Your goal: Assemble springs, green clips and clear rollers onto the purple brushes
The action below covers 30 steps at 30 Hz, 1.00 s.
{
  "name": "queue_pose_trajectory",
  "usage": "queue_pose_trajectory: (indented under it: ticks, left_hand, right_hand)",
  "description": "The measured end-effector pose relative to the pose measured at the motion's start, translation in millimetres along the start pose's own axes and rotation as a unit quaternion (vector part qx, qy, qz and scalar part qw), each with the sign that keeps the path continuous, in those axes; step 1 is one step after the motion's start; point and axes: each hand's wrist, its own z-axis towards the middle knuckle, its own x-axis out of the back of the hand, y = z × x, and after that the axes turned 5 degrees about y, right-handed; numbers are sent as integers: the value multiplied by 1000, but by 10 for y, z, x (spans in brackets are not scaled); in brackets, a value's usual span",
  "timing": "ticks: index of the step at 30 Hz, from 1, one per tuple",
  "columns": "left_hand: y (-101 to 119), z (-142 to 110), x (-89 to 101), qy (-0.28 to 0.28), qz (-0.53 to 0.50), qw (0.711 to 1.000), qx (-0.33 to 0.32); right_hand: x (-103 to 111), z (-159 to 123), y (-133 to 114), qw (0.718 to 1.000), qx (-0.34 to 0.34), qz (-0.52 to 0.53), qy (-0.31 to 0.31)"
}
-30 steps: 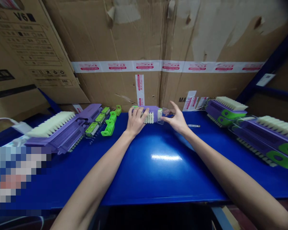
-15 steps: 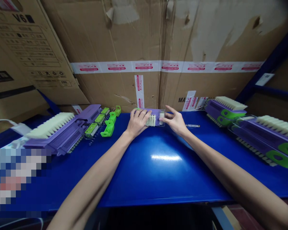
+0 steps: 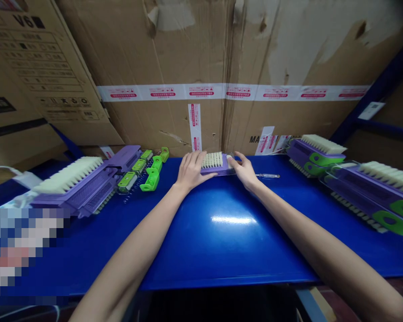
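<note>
At the back middle of the table, a purple brush (image 3: 218, 171) lies between my hands with its cream bristles facing up. My left hand (image 3: 189, 170) wraps round its left end, the thumb along the near side and the fingers over the top. On the right end, my right hand (image 3: 243, 170) grips with the thumb on a pale block (image 3: 231, 161) beside the bristles. A thin clear-handled screwdriver (image 3: 267, 175) lies just right of that hand. Both ends of the brush are partly hidden by my fingers.
Purple brushes (image 3: 83, 192) stand at left, near loose green clips (image 3: 151, 179), green-topped metal pieces (image 3: 127, 181) and small springs (image 3: 129, 195). Stacked brushes with green ends (image 3: 362, 190) stand at right. Cardboard (image 3: 168, 120) walls the back of the blue table (image 3: 228, 250).
The brush has tilted so its bristles point upward rather than toward me. My right hand has closed onto its right end, and my left thumb has come along the near side.
</note>
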Motion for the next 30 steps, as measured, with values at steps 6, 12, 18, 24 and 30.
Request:
queue_pose_trajectory:
  ticks: [6,12,18,24,30]
  left_hand:
    - [-22,-26,-27,-55,-9,995,83]
    - [33,-5,16,-95,1,988,121]
    - [175,20,3,-108,-7,948,298]
    - [151,34,-9,-101,-72,944,304]
    - [16,3,-98,-89,-200,941,257]
  right_hand:
    - [-17,-47,-20,985,27,-162,-42]
    - [-35,-149,-72,958,83,-268,-63]
    - [-51,-187,-104,967,70,-246,5]
    - [-29,-97,-23,983,43,-174,-29]
    - [78,10,93,977,59,-202,-34]
